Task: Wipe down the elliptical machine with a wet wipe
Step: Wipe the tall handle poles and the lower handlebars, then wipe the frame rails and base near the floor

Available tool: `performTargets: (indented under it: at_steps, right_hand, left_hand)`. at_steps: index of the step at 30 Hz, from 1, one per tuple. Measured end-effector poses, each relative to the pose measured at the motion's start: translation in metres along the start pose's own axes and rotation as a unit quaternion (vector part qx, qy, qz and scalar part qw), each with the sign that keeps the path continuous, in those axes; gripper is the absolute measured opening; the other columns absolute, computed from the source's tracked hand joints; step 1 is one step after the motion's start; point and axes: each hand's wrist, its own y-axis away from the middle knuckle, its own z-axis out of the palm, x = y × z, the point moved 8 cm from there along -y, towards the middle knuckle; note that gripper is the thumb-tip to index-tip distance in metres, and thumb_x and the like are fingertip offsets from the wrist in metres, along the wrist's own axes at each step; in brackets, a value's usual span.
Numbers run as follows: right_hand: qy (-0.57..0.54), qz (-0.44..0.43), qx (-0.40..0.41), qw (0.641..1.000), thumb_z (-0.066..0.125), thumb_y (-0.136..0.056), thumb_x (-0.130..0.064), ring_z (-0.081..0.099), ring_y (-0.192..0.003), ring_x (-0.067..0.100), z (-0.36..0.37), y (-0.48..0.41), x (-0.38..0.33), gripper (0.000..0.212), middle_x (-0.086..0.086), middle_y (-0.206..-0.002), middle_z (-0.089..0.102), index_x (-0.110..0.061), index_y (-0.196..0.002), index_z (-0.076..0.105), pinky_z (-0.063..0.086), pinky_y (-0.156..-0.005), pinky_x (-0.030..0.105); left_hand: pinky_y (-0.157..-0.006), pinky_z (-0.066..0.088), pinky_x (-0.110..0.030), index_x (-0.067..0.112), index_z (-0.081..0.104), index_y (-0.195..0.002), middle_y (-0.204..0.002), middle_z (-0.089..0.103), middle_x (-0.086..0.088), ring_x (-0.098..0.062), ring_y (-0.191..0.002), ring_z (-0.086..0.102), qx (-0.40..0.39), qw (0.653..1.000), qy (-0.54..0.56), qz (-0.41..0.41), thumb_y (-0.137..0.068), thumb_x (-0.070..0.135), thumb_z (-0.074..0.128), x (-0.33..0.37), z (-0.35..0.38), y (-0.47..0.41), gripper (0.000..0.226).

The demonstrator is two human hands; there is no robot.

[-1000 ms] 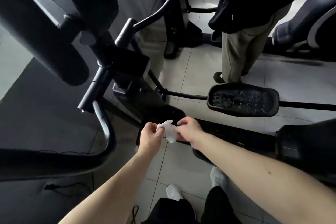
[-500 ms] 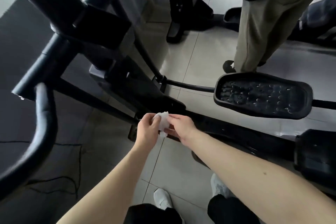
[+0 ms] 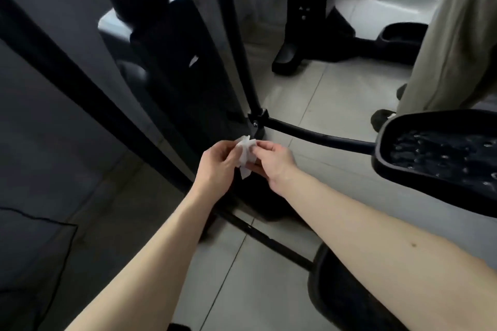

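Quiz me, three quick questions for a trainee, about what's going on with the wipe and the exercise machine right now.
1. True or false: the left hand and the right hand both hold the wipe.
2. The studded pedal lies: A) left of the hands, B) right of the hands, C) directly under the wipe.
3. Fill the gap: the wipe's colour is ____.
Key: 1 true; 2 B; 3 white.
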Motion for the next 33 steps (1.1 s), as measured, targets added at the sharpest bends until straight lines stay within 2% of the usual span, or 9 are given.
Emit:
performTargets:
  at_steps: [4, 8, 12, 16, 18, 22, 26, 30, 33]
  right_hand:
    - [-0.001, -0.063, -0.026, 0.998, 0.067, -0.097, -0.009, 0.074, -0.1, 0.03, 0.013, -0.036, -0.002, 0.007, 0.016, -0.111, 0.074, -0.012, -0.098, 0.074, 0.063, -0.083, 0.041]
    - [0.01, -0.127, -0.069, 0.989, 0.07, -0.096, -0.011, 0.075, -0.098, 0.03, 0.027, -0.051, -0.01, 0.006, 0.016, -0.107, 0.076, -0.011, -0.1, 0.074, 0.063, -0.086, 0.043]
    - [0.025, -0.189, -0.072, 0.979, 0.069, -0.096, -0.011, 0.075, -0.096, 0.026, 0.038, -0.046, -0.031, 0.01, 0.012, -0.105, 0.077, -0.01, -0.105, 0.073, 0.063, -0.083, 0.037]
    - [0.024, -0.246, -0.04, 0.968, 0.069, -0.096, -0.009, 0.076, -0.085, 0.019, 0.052, -0.02, -0.082, 0.005, 0.009, -0.097, 0.077, -0.012, -0.098, 0.073, 0.062, -0.075, 0.03]
    - [0.06, -0.293, -0.032, 0.954, 0.073, -0.094, -0.016, 0.077, -0.086, 0.017, 0.063, -0.011, -0.109, 0.004, 0.005, -0.094, 0.079, -0.015, -0.097, 0.076, 0.062, -0.081, 0.033]
    - [0.101, -0.373, -0.036, 0.922, 0.074, -0.093, -0.02, 0.077, -0.086, 0.016, 0.089, 0.005, -0.156, 0.005, -0.002, -0.087, 0.079, -0.019, -0.092, 0.079, 0.063, -0.085, 0.039]
    - [0.137, -0.429, -0.022, 0.893, 0.074, -0.093, -0.02, 0.077, -0.084, 0.015, 0.111, 0.016, -0.191, 0.008, -0.004, -0.084, 0.079, -0.021, -0.086, 0.079, 0.064, -0.081, 0.039]
    - [0.175, -0.491, 0.019, 0.854, 0.074, -0.093, -0.022, 0.074, -0.083, 0.01, 0.133, 0.028, -0.229, 0.009, -0.006, -0.084, 0.077, -0.023, -0.085, 0.077, 0.063, -0.082, 0.033]
    - [0.171, -0.539, 0.056, 0.823, 0.073, -0.094, -0.024, 0.071, -0.084, 0.007, 0.153, 0.042, -0.26, 0.009, -0.011, -0.086, 0.074, -0.026, -0.085, 0.073, 0.058, -0.079, 0.023]
  left_hand:
    - [-0.07, 0.052, -0.017, 0.021, 0.071, -0.114, -0.095, 0.074, 0.007, -0.001, -0.084, 0.069, 0.042, 0.997, 0.0, 0.066, -0.1, 0.03, 0.061, -0.012, -0.007, -0.021, 0.019]
    - [-0.08, 0.06, -0.028, 0.02, 0.07, -0.116, -0.099, 0.073, 0.009, -0.004, -0.089, 0.07, 0.073, 0.987, 0.0, 0.142, -0.1, 0.027, 0.061, -0.011, -0.014, -0.029, 0.02]
    - [-0.078, 0.06, -0.03, 0.024, 0.07, -0.112, -0.093, 0.073, 0.008, -0.005, -0.084, 0.069, 0.113, 0.974, 0.017, 0.196, -0.099, 0.024, 0.063, -0.001, -0.033, -0.022, 0.016]
    - [-0.07, 0.05, -0.013, 0.027, 0.069, -0.114, -0.097, 0.068, 0.01, 0.001, -0.081, 0.064, 0.207, 0.953, 0.024, 0.219, -0.095, 0.02, 0.064, 0.027, -0.075, -0.009, 0.02]
    - [-0.077, 0.05, -0.011, 0.025, 0.068, -0.116, -0.108, 0.061, 0.015, 0.003, -0.089, 0.062, 0.259, 0.934, 0.018, 0.245, -0.095, 0.019, 0.063, 0.046, -0.095, -0.004, 0.023]
    - [-0.096, 0.052, -0.027, 0.018, 0.062, -0.129, -0.128, 0.048, 0.015, -0.005, -0.113, 0.055, 0.335, 0.891, -0.001, 0.306, -0.092, 0.013, 0.061, 0.078, -0.122, -0.001, 0.037]
    - [-0.117, 0.035, -0.037, 0.013, 0.042, -0.148, -0.151, 0.028, 0.008, -0.018, -0.141, 0.028, 0.352, 0.884, -0.09, 0.294, -0.09, 0.012, 0.058, 0.096, -0.135, -0.009, 0.06]
    - [-0.122, 0.018, -0.035, 0.01, 0.023, -0.158, -0.163, 0.015, -0.002, -0.024, -0.147, 0.014, 0.333, 0.894, -0.144, 0.264, -0.091, 0.008, 0.052, 0.107, -0.141, -0.027, 0.073]
    - [-0.119, 0.022, -0.034, 0.01, 0.026, -0.157, -0.159, 0.023, -0.002, -0.024, -0.141, 0.02, 0.344, 0.886, -0.164, 0.264, -0.091, 0.007, 0.049, 0.113, -0.146, -0.033, 0.07]
